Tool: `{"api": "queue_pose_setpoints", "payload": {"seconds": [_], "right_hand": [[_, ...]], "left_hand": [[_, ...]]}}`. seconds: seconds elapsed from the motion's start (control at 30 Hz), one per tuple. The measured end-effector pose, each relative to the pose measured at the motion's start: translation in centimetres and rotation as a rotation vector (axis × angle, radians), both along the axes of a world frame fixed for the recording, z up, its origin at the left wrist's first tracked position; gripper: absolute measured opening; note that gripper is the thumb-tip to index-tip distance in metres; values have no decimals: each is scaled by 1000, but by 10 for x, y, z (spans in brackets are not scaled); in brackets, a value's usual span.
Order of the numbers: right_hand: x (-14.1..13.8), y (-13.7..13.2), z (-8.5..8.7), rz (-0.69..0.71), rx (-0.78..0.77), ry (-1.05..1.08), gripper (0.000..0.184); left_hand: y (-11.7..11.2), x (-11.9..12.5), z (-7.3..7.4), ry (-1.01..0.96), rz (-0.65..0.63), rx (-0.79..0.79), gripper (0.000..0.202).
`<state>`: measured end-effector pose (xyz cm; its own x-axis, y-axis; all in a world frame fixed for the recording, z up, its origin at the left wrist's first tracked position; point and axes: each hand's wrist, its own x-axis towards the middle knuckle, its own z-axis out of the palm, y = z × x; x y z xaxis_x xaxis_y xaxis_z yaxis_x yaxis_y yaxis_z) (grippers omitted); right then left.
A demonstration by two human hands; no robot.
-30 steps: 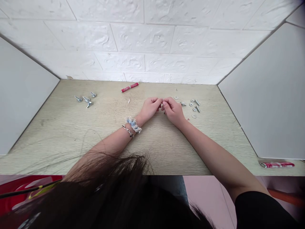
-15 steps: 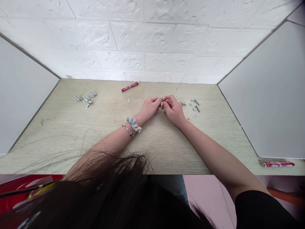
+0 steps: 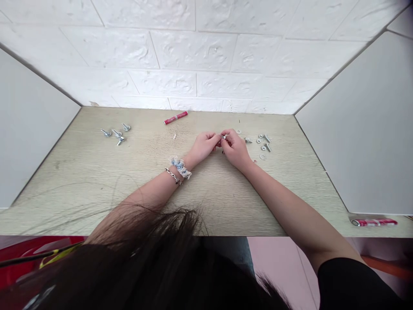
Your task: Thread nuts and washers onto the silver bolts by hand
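**Hand state.** The left hand (image 3: 202, 147) and right hand (image 3: 235, 150) are raised together above the middle of the desk (image 3: 219, 193), with the fingertips of both converging. The right hand pinches a small metal fastener (image 3: 223, 137) between thumb and forefinger. The left hand's fingertips close just beside it; contact between them and the fastener cannot be confirmed from this view. The exact type of fastener is too small to identify.

**Surrounding parts.** Short bolts (image 3: 266, 138) and flat washers (image 3: 263, 157) lie just beyond the right hand. Wing bolts (image 3: 106, 133) lie well apart to the left. A red-and-white tube (image 3: 176, 117) lies near the wall panel (image 3: 193, 86).

**Hazards.**
- Loosening the pinch could drop the fastener; a part this small could then roll or bounce among the loose pieces.
- Any sideways movement of the right hand could knock the nearby flat washers out of their group.
- Because the fingers surround the fastener, its alignment is hard to check from above, so a misaligned fit could go unnoticed.
- Strands of hair (image 3: 145, 267) hang in front of the head camera and could hide the lower desk area.
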<state>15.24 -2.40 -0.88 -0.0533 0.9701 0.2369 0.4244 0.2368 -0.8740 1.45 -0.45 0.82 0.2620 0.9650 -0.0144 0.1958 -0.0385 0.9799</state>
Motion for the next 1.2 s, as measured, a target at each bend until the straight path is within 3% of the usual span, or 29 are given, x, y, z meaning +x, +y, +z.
{"api": "queue_pose_setpoints", "payload": {"seconds": [0.5, 0.87, 1.2], "right_hand": [[1, 1, -1, -14, -7, 60, 27], [3, -1, 2, 20, 15, -8, 65], [4, 1, 3, 78, -24, -77, 54]], "left_hand": [[1, 0, 0, -86, 2, -23, 32], [-2, -1, 2, -54, -38, 30, 36], [-2, 1, 1, -93, 74, 41, 40]]}}
